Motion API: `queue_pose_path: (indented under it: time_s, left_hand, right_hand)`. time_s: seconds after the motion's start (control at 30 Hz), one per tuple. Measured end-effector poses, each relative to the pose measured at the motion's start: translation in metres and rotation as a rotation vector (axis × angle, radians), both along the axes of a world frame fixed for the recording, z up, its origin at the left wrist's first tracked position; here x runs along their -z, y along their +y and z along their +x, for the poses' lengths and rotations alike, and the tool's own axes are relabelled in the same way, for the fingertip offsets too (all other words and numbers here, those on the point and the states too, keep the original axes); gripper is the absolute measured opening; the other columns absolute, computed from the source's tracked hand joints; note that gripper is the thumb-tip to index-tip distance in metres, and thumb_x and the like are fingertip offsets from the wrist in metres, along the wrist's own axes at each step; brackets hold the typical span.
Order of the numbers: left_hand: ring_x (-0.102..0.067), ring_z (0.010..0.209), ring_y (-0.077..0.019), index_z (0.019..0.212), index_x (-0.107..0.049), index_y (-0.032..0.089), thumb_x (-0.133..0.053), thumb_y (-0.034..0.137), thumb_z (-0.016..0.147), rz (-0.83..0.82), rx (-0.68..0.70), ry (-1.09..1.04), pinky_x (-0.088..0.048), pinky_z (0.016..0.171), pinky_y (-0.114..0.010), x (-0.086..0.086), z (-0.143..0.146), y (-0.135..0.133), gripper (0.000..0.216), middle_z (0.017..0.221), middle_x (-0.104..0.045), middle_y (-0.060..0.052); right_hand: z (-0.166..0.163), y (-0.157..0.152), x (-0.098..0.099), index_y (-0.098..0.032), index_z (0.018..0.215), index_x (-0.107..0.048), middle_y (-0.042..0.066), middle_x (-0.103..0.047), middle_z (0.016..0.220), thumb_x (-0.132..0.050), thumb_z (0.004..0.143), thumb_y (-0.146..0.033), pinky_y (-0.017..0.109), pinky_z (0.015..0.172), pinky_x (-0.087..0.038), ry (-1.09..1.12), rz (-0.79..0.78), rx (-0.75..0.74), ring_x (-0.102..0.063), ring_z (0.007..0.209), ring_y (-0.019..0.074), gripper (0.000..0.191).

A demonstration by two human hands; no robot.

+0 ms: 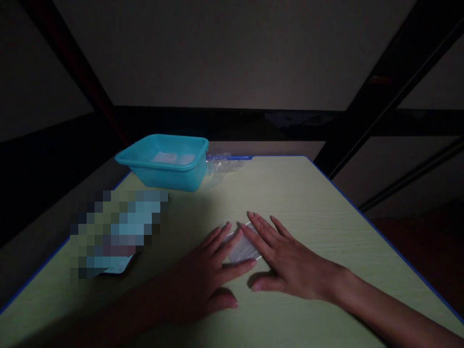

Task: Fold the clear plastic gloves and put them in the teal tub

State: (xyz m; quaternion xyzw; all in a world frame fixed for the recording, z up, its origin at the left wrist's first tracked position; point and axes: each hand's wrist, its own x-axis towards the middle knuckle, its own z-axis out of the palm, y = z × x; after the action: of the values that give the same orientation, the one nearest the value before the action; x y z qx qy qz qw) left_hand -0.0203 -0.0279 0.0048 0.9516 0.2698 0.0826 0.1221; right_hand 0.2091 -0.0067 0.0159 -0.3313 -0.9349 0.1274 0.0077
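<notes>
Both hands lie flat on a pale green table point(311, 203) with a blue edge. My left hand point(206, 273) has its fingers stretched out over the left part of a small clear plastic packet point(242, 249). My right hand point(286, 258) rests palm down with fingers spread, its fingertips on the packet's right and upper edge. The packet is flat on the table between the two hands and is partly hidden by the fingers.
A turquoise plastic basin point(165, 162) with something pale inside stands at the back left. Crumpled clear plastic point(222, 164) lies beside it. A blurred-out flat item point(116, 237) lies at the left. Dark frame bars rise behind the table; the room is dim.
</notes>
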Motion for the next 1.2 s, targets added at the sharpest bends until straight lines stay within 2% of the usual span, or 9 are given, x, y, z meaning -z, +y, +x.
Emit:
queue_pose_path:
  time_s: [0.13,0.23,0.3,0.4,0.47,0.57,0.67,0.8,1.2]
  left_hand:
    - [-0.007,0.134,-0.0428,0.139,-0.028,0.030,-0.051,0.051,0.082,-0.009,0.005,-0.029,-0.023,0.100,-0.063,0.002,-0.002,0.000,0.066,0.151,0.002,-0.013]
    - [-0.006,0.135,-0.0411,0.143,-0.015,0.026,-0.044,0.059,0.081,-0.039,-0.004,-0.110,-0.024,0.100,-0.062,0.003,-0.006,0.001,0.076,0.151,0.001,-0.016]
    - [-0.011,0.136,-0.0362,0.142,-0.017,0.021,-0.041,0.053,0.086,-0.037,-0.044,-0.244,-0.028,0.102,-0.056,0.004,-0.008,0.003,0.069,0.150,-0.008,-0.017]
    - [-0.040,0.126,-0.0247,0.125,-0.044,0.019,-0.045,0.027,0.090,0.035,-0.097,-0.451,-0.040,0.098,-0.042,0.004,-0.008,0.007,0.036,0.134,-0.046,-0.014]
    - [-0.056,0.105,-0.0188,0.105,-0.055,0.018,-0.048,0.014,0.085,0.098,-0.086,-0.517,-0.047,0.089,-0.034,0.004,-0.005,0.009,0.022,0.108,-0.063,-0.010]
    - [-0.060,0.090,-0.0174,0.090,-0.059,0.015,-0.050,0.008,0.081,0.187,-0.059,-0.489,-0.051,0.080,-0.031,0.002,0.000,0.010,0.015,0.092,-0.067,-0.009]
    - [-0.060,0.086,-0.0174,0.085,-0.060,0.014,-0.048,0.009,0.081,0.229,-0.063,-0.432,-0.050,0.078,-0.031,0.000,0.004,0.009,0.013,0.090,-0.067,-0.009]
    - [-0.059,0.079,-0.0153,0.083,-0.061,0.015,-0.047,0.010,0.083,0.178,-0.080,-0.396,-0.050,0.074,-0.028,-0.001,0.005,0.008,0.015,0.087,-0.067,-0.007]
    - [-0.057,0.081,-0.0162,0.082,-0.062,0.015,-0.050,0.008,0.079,0.122,-0.110,-0.364,-0.047,0.074,-0.028,-0.001,0.005,0.008,0.014,0.090,-0.066,-0.007]
  right_hand:
    - [0.001,0.003,-0.007,-0.006,0.143,-0.016,0.026,-0.015,0.145,-0.051,0.074,-0.065,0.056,0.105,-0.022,-0.007,0.078,-0.027,-0.012,0.135,0.0347,0.097]
    - [0.003,0.007,-0.012,-0.008,0.141,-0.023,0.021,-0.024,0.145,-0.056,0.071,-0.064,0.052,0.104,-0.026,0.041,0.224,-0.094,-0.023,0.133,0.0331,0.095]
    - [0.003,0.010,-0.015,-0.008,0.135,-0.034,0.018,-0.043,0.137,-0.057,0.075,-0.057,0.045,0.101,-0.033,0.090,0.322,-0.189,-0.038,0.125,0.0286,0.081]
    - [0.004,0.012,-0.016,-0.010,0.110,-0.055,0.008,-0.066,0.097,-0.051,0.087,-0.038,0.033,0.081,-0.046,0.192,0.453,-0.308,-0.057,0.090,0.0192,0.037]
    - [0.003,0.012,-0.015,-0.014,0.090,-0.060,0.002,-0.064,0.076,-0.044,0.092,-0.027,0.029,0.066,-0.045,0.245,0.510,-0.331,-0.056,0.071,0.0153,0.021]
    - [0.001,0.010,-0.013,-0.017,0.075,-0.058,0.000,-0.062,0.069,-0.038,0.094,-0.018,0.028,0.059,-0.040,0.248,0.543,-0.359,-0.052,0.064,0.0135,0.028]
    - [0.000,0.008,-0.011,-0.017,0.074,-0.057,0.000,-0.061,0.067,-0.037,0.093,-0.016,0.028,0.059,-0.039,0.205,0.548,-0.371,-0.051,0.062,0.0136,0.028]
    - [0.000,0.008,-0.010,-0.018,0.074,-0.057,0.000,-0.059,0.066,-0.037,0.093,-0.015,0.029,0.060,-0.039,0.166,0.517,-0.384,-0.050,0.062,0.0136,0.028]
    - [0.004,0.014,-0.014,-0.016,0.082,-0.058,0.001,-0.059,0.073,-0.039,0.093,-0.015,0.029,0.063,-0.040,0.093,0.409,-0.416,-0.050,0.067,0.0154,0.022]
